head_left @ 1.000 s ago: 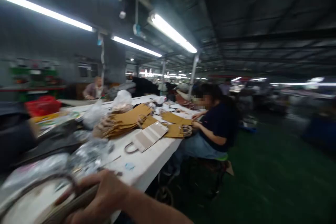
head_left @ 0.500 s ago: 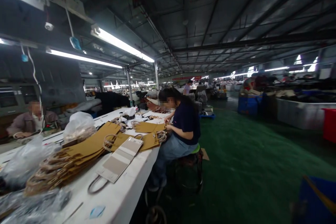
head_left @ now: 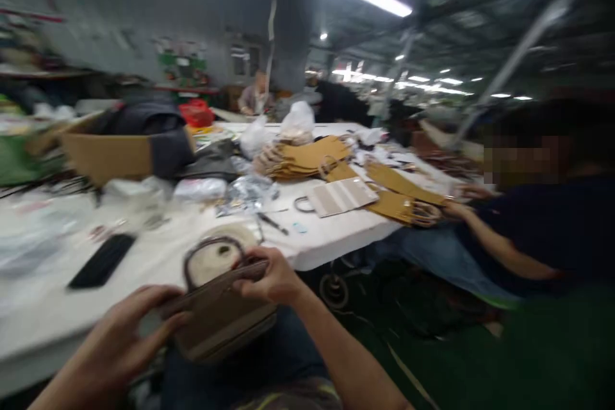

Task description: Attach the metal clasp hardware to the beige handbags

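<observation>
A brown handbag (head_left: pixel 216 317) with a dark looped handle rests at my lap, by the table's front edge. My left hand (head_left: pixel 137 327) grips the left end of its top edge between thumb and fingers. At the right end of that edge, my right hand (head_left: pixel 269 278) pinches the rim close to the handle. Behind the handle lies a round cream-coloured roll (head_left: pixel 218 253) with a dark centre on the white table (head_left: pixel 158 269). Motion blur hides the finer details of the bag.
A black phone-like slab (head_left: pixel 102 261) lies at left, a cardboard box (head_left: pixel 106 154) with dark cloth behind it. Tan bag panels (head_left: pixel 312 155) and a beige striped panel (head_left: pixel 341 197) lie farther along. A co-worker (head_left: pixel 528 224) sits at right, hands on tan pieces.
The view has swung left and down from the hall and co-worker to the near table. My hands and the brown handbag, out of sight before, now show at the bottom.
</observation>
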A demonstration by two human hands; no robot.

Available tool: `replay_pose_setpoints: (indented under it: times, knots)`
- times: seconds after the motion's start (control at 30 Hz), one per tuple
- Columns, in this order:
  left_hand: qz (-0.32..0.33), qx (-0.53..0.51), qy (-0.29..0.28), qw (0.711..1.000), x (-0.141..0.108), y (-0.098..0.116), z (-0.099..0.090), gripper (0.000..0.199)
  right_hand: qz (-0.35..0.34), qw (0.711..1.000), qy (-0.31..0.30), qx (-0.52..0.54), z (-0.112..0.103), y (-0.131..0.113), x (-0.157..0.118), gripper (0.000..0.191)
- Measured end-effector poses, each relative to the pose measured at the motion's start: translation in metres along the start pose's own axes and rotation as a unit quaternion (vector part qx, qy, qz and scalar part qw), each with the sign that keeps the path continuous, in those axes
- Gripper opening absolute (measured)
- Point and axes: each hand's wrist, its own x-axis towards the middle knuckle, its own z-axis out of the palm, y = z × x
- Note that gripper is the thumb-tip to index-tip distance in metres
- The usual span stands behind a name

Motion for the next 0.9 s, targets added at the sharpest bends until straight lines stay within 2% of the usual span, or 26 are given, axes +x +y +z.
replay_pose_setpoints:
  times: [0.07,0.17,0.3,0.37,0.4,0.47,0.6,0.7,0.8,0.9]
  knots:
    - [-0.070,-0.023,-0.006,0.997,-0.036,-0.013,0.004,0.035,0.016,0.999,0.024,-0.025,0.003,0.017,-0.005,0.034]
    - [-0.123,-0.074,-0.009,0.990,-0.058,-0.009,0.013,0.031,0.033,0.997,0.035,-0.055,0.002,0.018,-0.009,0.035]
    - [-0.162,-0.137,0.011,0.977,-0.052,0.022,0.007,0.036,0.046,0.996,0.023,-0.076,0.001,-0.017,-0.008,0.044]
    - [-0.185,-0.165,0.012,0.969,-0.039,0.025,0.004,0.041,0.056,0.995,0.030,-0.079,-0.003,-0.025,0.007,0.048]
    - [-0.197,-0.171,0.014,0.965,-0.029,0.021,0.007,0.043,0.066,0.994,0.037,-0.077,-0.006,-0.023,0.017,0.052]
    - [-0.214,-0.158,0.020,0.964,-0.005,-0.002,0.019,0.045,0.092,0.992,0.049,-0.071,-0.016,-0.004,0.044,0.060]
    - [-0.233,-0.063,0.000,0.970,0.050,-0.072,0.055,0.037,0.135,0.985,0.066,-0.089,-0.039,0.056,0.100,0.068]
    - [-0.252,0.002,-0.042,0.967,0.082,-0.110,0.069,0.032,0.174,0.973,0.075,-0.133,-0.047,0.081,0.129,0.066]
    - [-0.273,0.039,-0.069,0.959,0.098,-0.125,0.070,0.032,0.212,0.959,0.090,-0.168,-0.046,0.082,0.144,0.066]
    - [-0.286,0.033,-0.075,0.955,0.099,-0.127,0.068,0.034,0.234,0.959,0.069,-0.143,-0.044,0.075,0.145,0.066]
